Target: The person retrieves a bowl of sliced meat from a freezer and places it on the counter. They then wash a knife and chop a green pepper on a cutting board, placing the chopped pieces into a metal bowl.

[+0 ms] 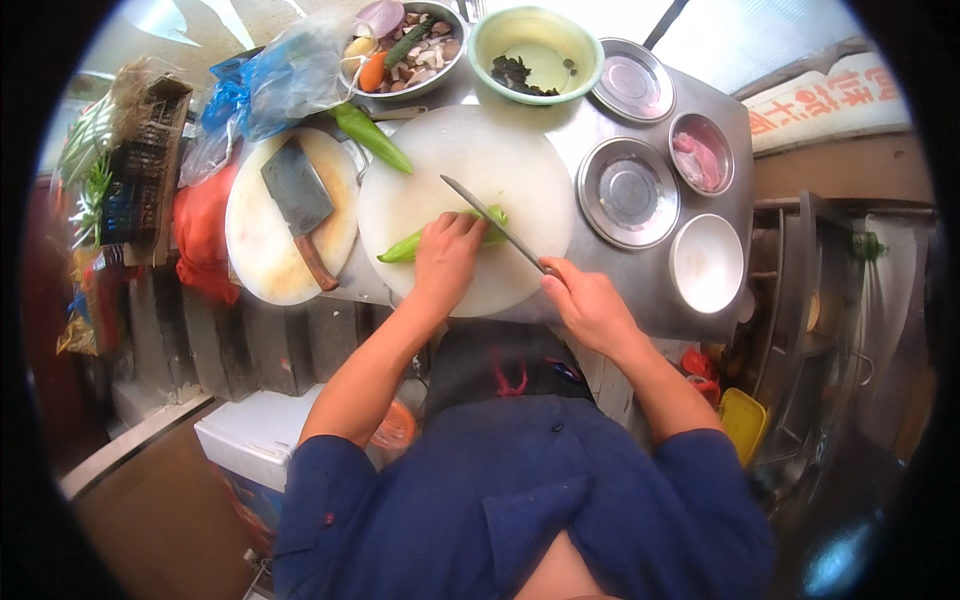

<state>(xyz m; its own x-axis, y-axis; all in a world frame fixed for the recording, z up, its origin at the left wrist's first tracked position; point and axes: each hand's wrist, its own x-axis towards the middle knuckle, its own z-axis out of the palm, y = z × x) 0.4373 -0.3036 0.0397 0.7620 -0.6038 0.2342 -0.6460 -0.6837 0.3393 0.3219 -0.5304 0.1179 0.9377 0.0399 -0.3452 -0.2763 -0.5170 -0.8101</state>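
My left hand (448, 251) presses a long green pepper (402, 248) onto a round white cutting board (517, 161). The pepper's tip points left, and its middle is hidden under my fingers. In my right hand (589, 300) is the handle of a knife (491, 219), seen nearly edge-on. Its blade slants across the pepper's right end, just beside my left fingertips. Some green pepper (498, 216) shows around the blade; whether it is cut off I cannot tell. A second green pepper (373, 139) lies across the board's upper left rim.
Left, a cleaver (300, 187) rests on a stained round board (247, 225). Behind stand a bowl of mushrooms and vegetables (420, 64) and a green basin (536, 45) with dark pieces. To the right are metal plates (628, 191), a bowl of raw meat (699, 157) and a white bowl (706, 262).
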